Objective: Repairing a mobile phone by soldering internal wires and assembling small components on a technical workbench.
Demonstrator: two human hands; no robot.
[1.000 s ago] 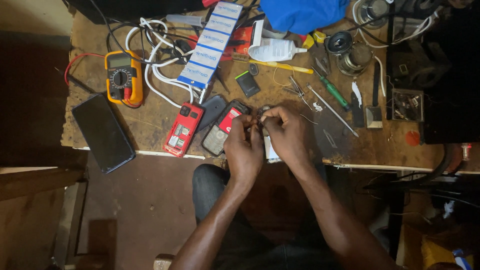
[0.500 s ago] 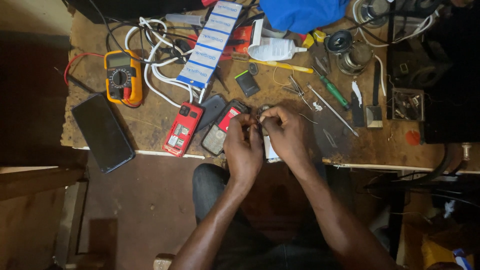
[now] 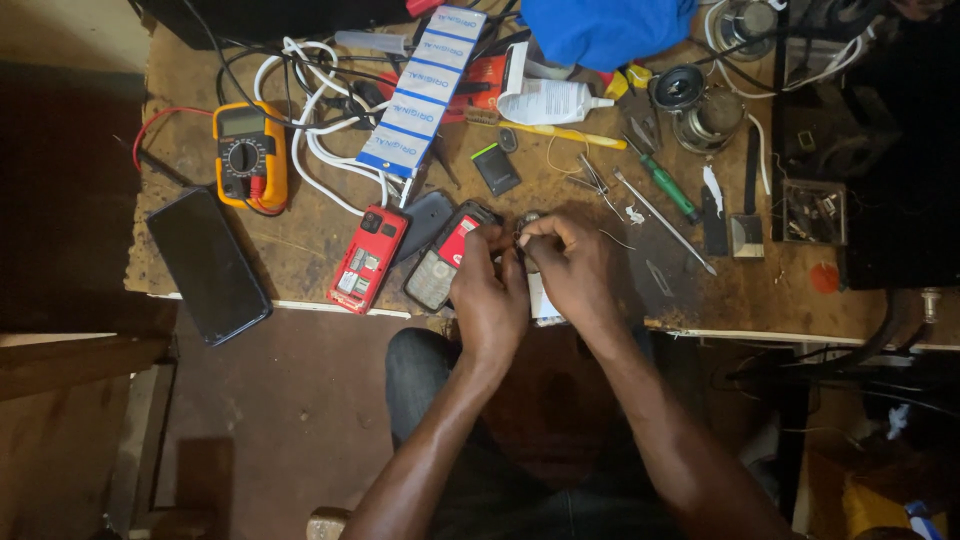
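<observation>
Both hands are meeting at the front edge of the workbench (image 3: 300,255), pinching a small dark part (image 3: 527,222) between them. The left hand (image 3: 488,300) is curling its fingers in toward the part from the left, and the right hand (image 3: 575,268) is closing thumb and forefinger on it from the right; both grips are tight on the part, though the part is too small and too covered to tell its kind. It is sitting just above the bench surface, right beside the top of a grey keypad phone (image 3: 440,262) with a red patch near its top, which the left fingertips are nearly touching. Just left of that phone an opened red phone (image 3: 367,259) is lying with its back off, and a dark phone cover (image 3: 425,220) is lying between the two. A large black smartphone (image 3: 208,265) is overhanging the bench's left front corner. Farther back a yellow multimeter (image 3: 250,156) is resting among white cables (image 3: 320,140), next to a strip of blue-and-white boxes (image 3: 425,95). To the right of the hands are lying tweezers (image 3: 592,180), a green screwdriver (image 3: 665,185), a thin metal probe (image 3: 665,222) and a white glue bottle (image 3: 550,100). A blue cloth (image 3: 605,28) is bunched at the back edge.
</observation>
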